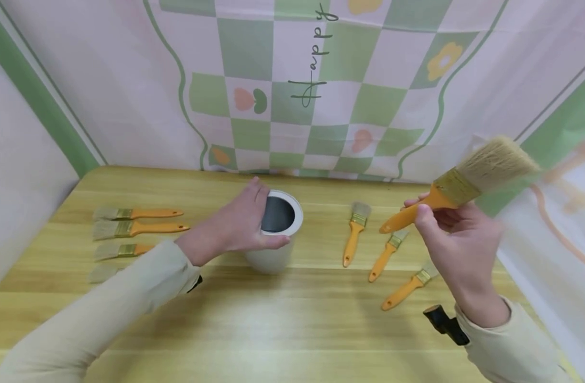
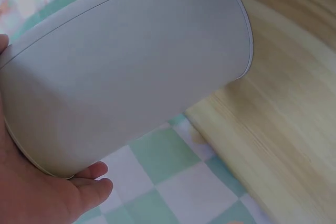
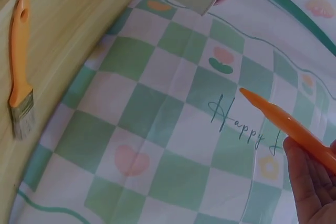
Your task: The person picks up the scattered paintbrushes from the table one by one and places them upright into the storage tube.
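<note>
My left hand (image 1: 227,226) grips a white cylindrical container (image 1: 269,259) round its rim, with the thumb on the near side and fingers on the far side. The container stands upright on the table, and its dark inside shows from above. In the left wrist view the smooth outer wall (image 2: 131,66) fills much of the picture. In my right hand (image 1: 464,250) a wide paintbrush (image 1: 457,183) is pinched by its orange handle, bristles up and to the right. That hand is raised over the table's right side. The right wrist view shows the handle (image 3: 294,127) pointing toward the container.
Three smaller paintbrushes, one of them upright in view (image 1: 353,234), lie on the right of the wooden table (image 1: 292,330). Several more brushes (image 1: 139,229) lie in a row at the left, partly behind my left sleeve. A checkered cloth (image 1: 292,133) hangs behind the table.
</note>
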Motion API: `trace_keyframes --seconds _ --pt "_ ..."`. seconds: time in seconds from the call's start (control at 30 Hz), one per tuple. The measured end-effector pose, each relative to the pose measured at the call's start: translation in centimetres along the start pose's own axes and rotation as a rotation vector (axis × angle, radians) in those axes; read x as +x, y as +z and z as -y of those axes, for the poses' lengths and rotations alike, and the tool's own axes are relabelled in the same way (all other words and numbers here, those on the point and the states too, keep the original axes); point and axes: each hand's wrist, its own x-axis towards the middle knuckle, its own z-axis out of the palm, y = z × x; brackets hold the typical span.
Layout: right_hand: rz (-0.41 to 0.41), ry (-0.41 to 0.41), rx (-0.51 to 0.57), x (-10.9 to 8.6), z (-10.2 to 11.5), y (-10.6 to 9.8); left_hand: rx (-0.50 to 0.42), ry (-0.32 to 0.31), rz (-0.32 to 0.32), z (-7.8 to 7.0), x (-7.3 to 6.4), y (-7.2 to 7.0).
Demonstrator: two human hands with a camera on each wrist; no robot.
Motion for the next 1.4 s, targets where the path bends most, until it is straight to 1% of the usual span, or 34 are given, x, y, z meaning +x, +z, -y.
trace_keyframes --seconds 0.13,0.27,0.37,0.43,0.6,0.8,0.9,1.07,1.13,1.2,1.33,1.4 --pt "0.053 -0.041 0.027 -0.2 0.4 0.7 0.017 0.052 -0.004 -1.2 -0.4 0.3" --pt "0.150 -0.065 0.175 -0.8 0.6 1.9 0.027 0.097 -0.001 -2.3 -0.8 0.7" --pt "0.225 -0.070 0.260 -1.4 0.9 3.2 0.026 0.123 -0.003 -2.9 -1.0 0.9" --pt "0.264 -0.067 0.264 -1.6 1.1 4.0 0.022 0.133 -0.008 -3.1 -1.1 1.0" --pt "0.324 -0.034 0.225 -1.9 1.5 5.9 0.016 0.133 -0.024 -3.2 -1.1 1.0" --pt "0.370 0.023 0.163 -2.1 1.0 7.5 0.010 0.122 -0.013 -3.4 -1.1 0.9" --pt "0.364 0.070 0.117 -2.4 0.7 8.0 0.012 0.124 -0.008 -3.5 -1.1 0.9" --pt "0.344 0.143 0.048 -3.0 0.2 8.5 0.018 0.160 -0.013 -3.7 -0.9 1.0" --pt "0.352 0.165 0.004 -3.1 0.1 8.6 0.023 0.169 -0.016 -3.7 -0.9 1.1" --pt "0.369 0.173 -0.066 -3.1 0.1 8.7 0.023 0.170 -0.018 -3.7 -0.8 1.1" --pt "0.435 0.154 -0.225 -3.2 0.3 9.0 0.010 0.159 -0.022 -3.6 -0.9 1.0" --pt "0.470 0.144 -0.275 -3.2 0.4 9.2 0.000 0.161 -0.028 -3.6 -1.0 0.9"
